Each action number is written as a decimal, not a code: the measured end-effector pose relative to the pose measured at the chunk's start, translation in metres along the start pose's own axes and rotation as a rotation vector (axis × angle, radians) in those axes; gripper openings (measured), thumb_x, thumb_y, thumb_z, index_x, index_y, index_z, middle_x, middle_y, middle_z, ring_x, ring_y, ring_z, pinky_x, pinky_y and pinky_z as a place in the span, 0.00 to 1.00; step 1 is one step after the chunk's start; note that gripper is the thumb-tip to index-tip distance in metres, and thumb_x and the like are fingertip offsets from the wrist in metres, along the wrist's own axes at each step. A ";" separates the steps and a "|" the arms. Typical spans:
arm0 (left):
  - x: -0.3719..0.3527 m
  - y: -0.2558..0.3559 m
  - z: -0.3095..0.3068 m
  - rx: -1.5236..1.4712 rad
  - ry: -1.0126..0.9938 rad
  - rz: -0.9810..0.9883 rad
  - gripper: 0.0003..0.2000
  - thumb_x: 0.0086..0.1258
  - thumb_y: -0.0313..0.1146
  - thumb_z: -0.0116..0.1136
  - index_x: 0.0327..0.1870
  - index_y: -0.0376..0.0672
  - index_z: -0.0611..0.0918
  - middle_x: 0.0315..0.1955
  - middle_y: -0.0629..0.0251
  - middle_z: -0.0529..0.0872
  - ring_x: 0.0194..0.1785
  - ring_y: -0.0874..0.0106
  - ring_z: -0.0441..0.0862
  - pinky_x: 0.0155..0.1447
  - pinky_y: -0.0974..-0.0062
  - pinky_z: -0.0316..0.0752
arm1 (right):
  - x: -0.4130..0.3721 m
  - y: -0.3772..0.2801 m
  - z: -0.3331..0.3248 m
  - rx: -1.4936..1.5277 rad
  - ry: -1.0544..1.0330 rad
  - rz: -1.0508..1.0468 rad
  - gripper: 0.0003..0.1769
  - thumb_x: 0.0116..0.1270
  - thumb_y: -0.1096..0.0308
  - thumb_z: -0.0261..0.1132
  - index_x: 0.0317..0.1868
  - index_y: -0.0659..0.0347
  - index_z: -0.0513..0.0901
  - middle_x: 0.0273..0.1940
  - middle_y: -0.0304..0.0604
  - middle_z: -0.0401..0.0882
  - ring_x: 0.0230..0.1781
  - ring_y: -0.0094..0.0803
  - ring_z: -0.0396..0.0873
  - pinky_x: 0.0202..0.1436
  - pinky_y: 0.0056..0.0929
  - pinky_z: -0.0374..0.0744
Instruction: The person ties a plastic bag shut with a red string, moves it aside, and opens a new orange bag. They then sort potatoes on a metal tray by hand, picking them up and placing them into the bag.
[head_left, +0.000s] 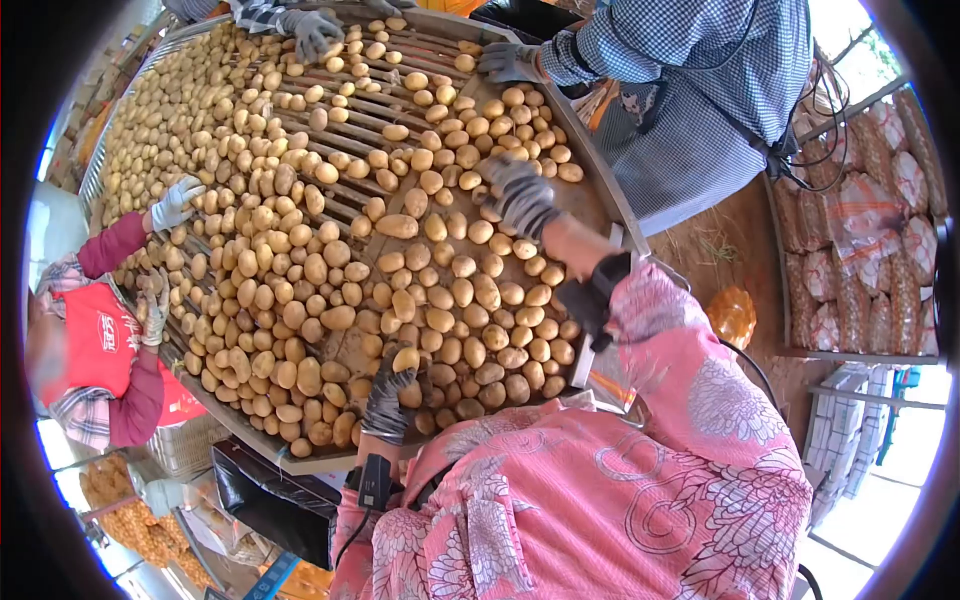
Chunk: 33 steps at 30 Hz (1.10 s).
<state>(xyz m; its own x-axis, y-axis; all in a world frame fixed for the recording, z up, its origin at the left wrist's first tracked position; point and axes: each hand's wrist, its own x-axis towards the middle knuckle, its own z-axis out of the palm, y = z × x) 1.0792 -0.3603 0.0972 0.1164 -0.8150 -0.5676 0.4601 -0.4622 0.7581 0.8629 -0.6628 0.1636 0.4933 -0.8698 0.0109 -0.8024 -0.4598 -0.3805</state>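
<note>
Many yellow-brown potatoes (262,262) are spread over a slatted sorting table (398,135) in the head view. My left hand (386,408), in a dark striped glove, is low among the potatoes at the near edge. Its fingers are closed around a potato (405,359), and other potatoes lie beside it. My right hand (522,195), in a grey striped glove, reaches over the bare metal part of the table on the right. Motion smears its fingers, so whether they hold anything is hidden. Potatoes lie just left of it.
A person in a red apron (100,335) works with gloved hands at the left side. A co-worker in a checked garment (690,110) stands at the upper right, with a grey glove on the rim. Filled mesh sacks (855,260) are stacked at the right.
</note>
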 end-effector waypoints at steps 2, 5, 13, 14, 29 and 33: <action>-0.006 0.006 0.003 -0.193 0.040 -0.085 0.23 0.63 0.27 0.57 0.60 0.38 0.68 0.52 0.66 0.75 0.54 0.74 0.73 0.56 0.80 0.69 | 0.022 0.035 0.001 -0.172 0.025 0.111 0.35 0.55 0.50 0.64 0.62 0.53 0.67 0.64 0.51 0.61 0.62 0.52 0.62 0.61 0.43 0.66; -0.009 0.020 0.023 -0.198 0.093 -0.073 0.20 0.62 0.28 0.57 0.56 0.41 0.71 0.45 0.63 0.78 0.42 0.72 0.78 0.42 0.75 0.77 | 0.016 0.012 0.004 -0.285 -0.171 0.161 0.40 0.55 0.47 0.64 0.66 0.51 0.60 0.66 0.54 0.55 0.64 0.54 0.58 0.62 0.51 0.63; 0.003 0.014 0.010 -0.509 -0.047 -0.211 0.17 0.61 0.30 0.58 0.51 0.45 0.71 0.35 0.58 0.80 0.27 0.64 0.79 0.25 0.69 0.79 | -0.069 -0.036 0.013 -0.059 -0.433 -0.326 0.35 0.58 0.44 0.61 0.63 0.50 0.67 0.60 0.50 0.67 0.57 0.46 0.70 0.59 0.42 0.68; 0.003 0.013 0.011 -0.511 -0.052 -0.213 0.17 0.61 0.31 0.58 0.50 0.45 0.71 0.35 0.58 0.80 0.27 0.65 0.79 0.25 0.70 0.78 | -0.054 -0.023 0.021 0.185 -0.363 -0.336 0.30 0.59 0.49 0.63 0.59 0.52 0.71 0.51 0.49 0.75 0.48 0.43 0.76 0.51 0.36 0.75; -0.006 0.018 0.025 -0.489 -0.050 -0.199 0.17 0.57 0.38 0.62 0.44 0.40 0.76 0.33 0.60 0.81 0.30 0.67 0.81 0.29 0.71 0.78 | 0.087 -0.011 0.030 -0.002 -0.278 0.195 0.18 0.58 0.65 0.56 0.49 0.63 0.76 0.45 0.54 0.79 0.50 0.48 0.75 0.51 0.39 0.75; -0.006 0.015 0.021 -0.501 -0.040 -0.226 0.17 0.57 0.39 0.62 0.44 0.40 0.76 0.33 0.60 0.81 0.30 0.67 0.80 0.28 0.73 0.77 | 0.075 0.014 0.044 0.143 -0.201 -0.087 0.21 0.58 0.61 0.61 0.49 0.64 0.76 0.39 0.54 0.81 0.38 0.47 0.80 0.37 0.39 0.79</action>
<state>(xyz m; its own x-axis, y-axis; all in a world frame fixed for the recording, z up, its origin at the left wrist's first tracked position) 1.0667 -0.3704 0.1189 -0.0627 -0.7317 -0.6787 0.8339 -0.4121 0.3673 0.9032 -0.7268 0.1187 0.6268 -0.7684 -0.1289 -0.7053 -0.4892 -0.5131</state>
